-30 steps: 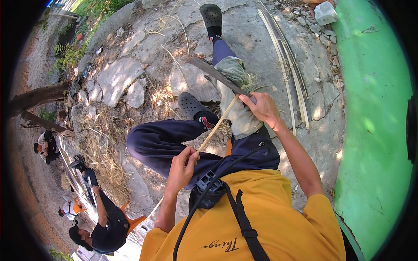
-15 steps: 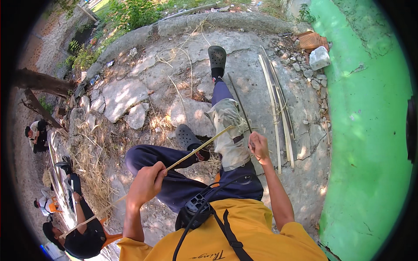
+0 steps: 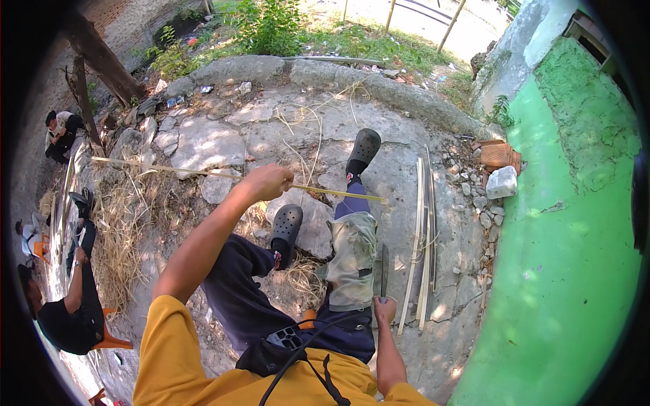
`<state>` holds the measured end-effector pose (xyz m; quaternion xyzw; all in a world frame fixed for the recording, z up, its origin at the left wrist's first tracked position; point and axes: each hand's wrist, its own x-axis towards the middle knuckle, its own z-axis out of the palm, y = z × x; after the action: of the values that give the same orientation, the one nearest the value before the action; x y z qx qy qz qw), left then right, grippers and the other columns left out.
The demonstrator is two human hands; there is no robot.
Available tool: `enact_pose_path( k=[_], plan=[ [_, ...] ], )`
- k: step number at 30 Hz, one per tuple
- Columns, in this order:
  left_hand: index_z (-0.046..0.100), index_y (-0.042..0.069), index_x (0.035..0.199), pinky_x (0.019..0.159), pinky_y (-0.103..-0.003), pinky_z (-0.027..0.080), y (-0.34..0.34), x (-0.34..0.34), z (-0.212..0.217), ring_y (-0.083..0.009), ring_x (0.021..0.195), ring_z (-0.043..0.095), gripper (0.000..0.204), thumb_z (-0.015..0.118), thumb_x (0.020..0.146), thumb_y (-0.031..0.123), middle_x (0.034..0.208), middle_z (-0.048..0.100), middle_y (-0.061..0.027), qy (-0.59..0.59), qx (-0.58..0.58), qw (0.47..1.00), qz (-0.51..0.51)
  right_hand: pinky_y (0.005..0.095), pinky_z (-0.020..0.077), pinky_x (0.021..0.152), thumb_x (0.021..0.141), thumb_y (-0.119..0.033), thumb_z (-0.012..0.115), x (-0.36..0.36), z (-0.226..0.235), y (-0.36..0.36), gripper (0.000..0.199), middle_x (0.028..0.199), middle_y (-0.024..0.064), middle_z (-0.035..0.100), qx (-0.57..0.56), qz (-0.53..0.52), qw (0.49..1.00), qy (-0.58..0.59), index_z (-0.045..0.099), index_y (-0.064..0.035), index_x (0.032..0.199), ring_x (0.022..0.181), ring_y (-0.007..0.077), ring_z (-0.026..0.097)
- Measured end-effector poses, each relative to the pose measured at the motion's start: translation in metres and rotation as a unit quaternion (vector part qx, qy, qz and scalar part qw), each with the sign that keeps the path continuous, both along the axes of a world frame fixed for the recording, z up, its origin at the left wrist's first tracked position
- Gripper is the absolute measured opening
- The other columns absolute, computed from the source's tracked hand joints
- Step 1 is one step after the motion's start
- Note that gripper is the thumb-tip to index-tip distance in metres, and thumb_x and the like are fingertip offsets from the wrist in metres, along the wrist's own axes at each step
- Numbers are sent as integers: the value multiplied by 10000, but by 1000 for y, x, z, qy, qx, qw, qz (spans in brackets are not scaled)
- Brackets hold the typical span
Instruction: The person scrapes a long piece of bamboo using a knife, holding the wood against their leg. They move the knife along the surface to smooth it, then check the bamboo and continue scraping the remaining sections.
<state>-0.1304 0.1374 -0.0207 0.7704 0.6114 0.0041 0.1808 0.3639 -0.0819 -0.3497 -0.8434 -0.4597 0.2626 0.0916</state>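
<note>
With my left hand (image 3: 269,181) closed around the long thin pale bamboo strip (image 3: 223,175), I'd keep it level and clear of the dark-bladed knife (image 3: 384,271) gripped upright in my right hand (image 3: 385,310).

The left hand (image 3: 269,181) is raised and closed around a long thin pale bamboo strip (image 3: 203,172) stretching across the stony ground (image 3: 203,139). The right hand (image 3: 385,310) grips a dark-bladed knife (image 3: 384,267) beside a grey cloth knee pad (image 3: 353,257), near split bamboo slats (image 3: 423,243) lying on the ground
</note>
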Motion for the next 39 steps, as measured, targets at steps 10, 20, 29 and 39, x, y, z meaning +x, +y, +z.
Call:
enact_pose_path(
  k=[10,20,29,39],
  plan=[
    [720,48,1020,795,-466,526,33,-33,-31,-349,849,706,119,640,974,123,881,742,-160,-135,6,991,3,488,583,885,773,-462,838,15,-50,-24,560,1059,210,780,-111,46,992,31,776,-39,1135,1006,400,752],
    [728,60,999,775,-481,508,24,-43,-36,-360,850,686,129,663,975,169,865,727,-155,-130,48,990,23,324,540,985,1058,-287,637,-12,151,164,395,1126,148,760,306,-29,892,331,669,49,1262,1087,218,726],
    [762,122,1055,877,-507,491,37,-22,-25,-349,952,695,170,671,1004,256,918,750,-141,-69,52,996,30,223,484,621,1105,-378,565,-99,264,213,434,972,104,766,156,107,881,433,678,0,1287,725,104,685],
    [748,175,1131,1215,-537,239,36,-15,-15,-294,1334,533,185,699,993,288,1369,608,-109,-27,80,991,100,196,325,500,1097,-224,577,-128,261,139,261,742,23,655,106,115,835,528,714,-3,1105,533,22,420]
  ],
)
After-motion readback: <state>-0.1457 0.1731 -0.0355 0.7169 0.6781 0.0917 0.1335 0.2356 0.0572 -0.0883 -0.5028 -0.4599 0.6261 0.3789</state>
